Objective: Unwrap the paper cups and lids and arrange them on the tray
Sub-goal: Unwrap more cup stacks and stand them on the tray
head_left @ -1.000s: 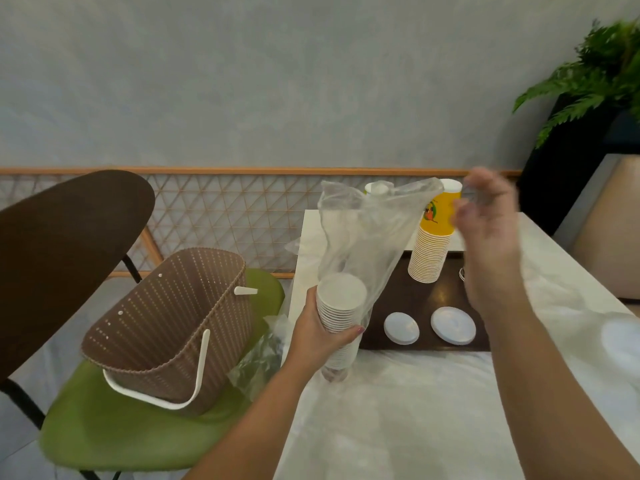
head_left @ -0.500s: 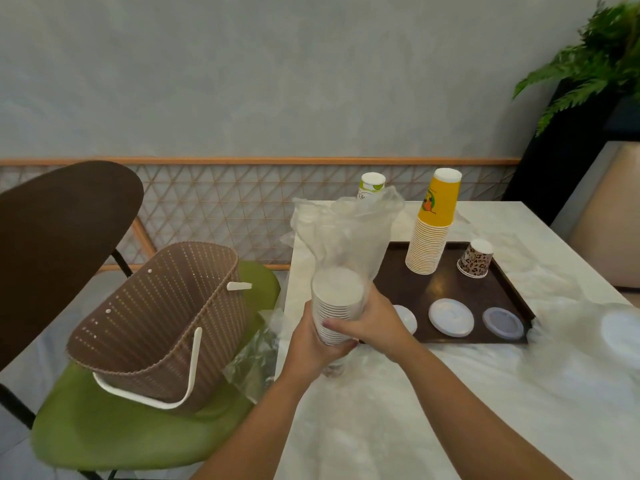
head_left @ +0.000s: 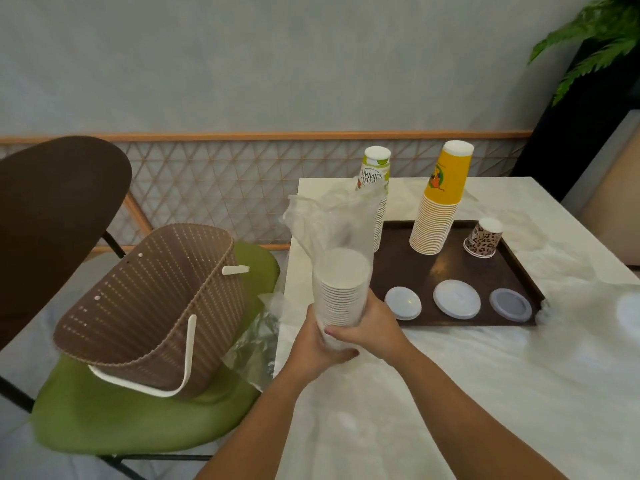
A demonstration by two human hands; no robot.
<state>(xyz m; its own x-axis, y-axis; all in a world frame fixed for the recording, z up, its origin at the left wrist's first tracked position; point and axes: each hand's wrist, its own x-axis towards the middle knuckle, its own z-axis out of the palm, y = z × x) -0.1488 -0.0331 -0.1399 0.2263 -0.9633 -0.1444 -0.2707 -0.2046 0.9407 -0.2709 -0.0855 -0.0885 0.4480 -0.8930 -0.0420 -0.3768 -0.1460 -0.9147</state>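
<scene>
A stack of white paper cups [head_left: 341, 289] stands upside down inside a loose clear plastic wrapper [head_left: 325, 220] at the table's left edge. My left hand [head_left: 317, 344] grips the bottom of the stack from the left. My right hand [head_left: 367, 327] wraps around its lower part from the right. Behind it lies the dark brown tray [head_left: 460, 268]. On the tray stand a yellow cup stack [head_left: 440, 202] and a leopard-print cup [head_left: 483, 237], with three lids [head_left: 457, 299] in a row along its near edge. A green-and-white cup stack [head_left: 375, 188] stands at the tray's far left corner.
A brown woven basket [head_left: 156, 303] lies tilted on a green chair seat [head_left: 138, 420] left of the table, with crumpled plastic [head_left: 256, 344] beside it. More clear plastic [head_left: 588, 282] and a white lid [head_left: 628, 311] lie at the table's right. A plant [head_left: 595, 39] stands at the far right.
My right hand came down from the top of the wrapper and took hold of the white cup stack's lower part. The wrapper's top has slumped lower.
</scene>
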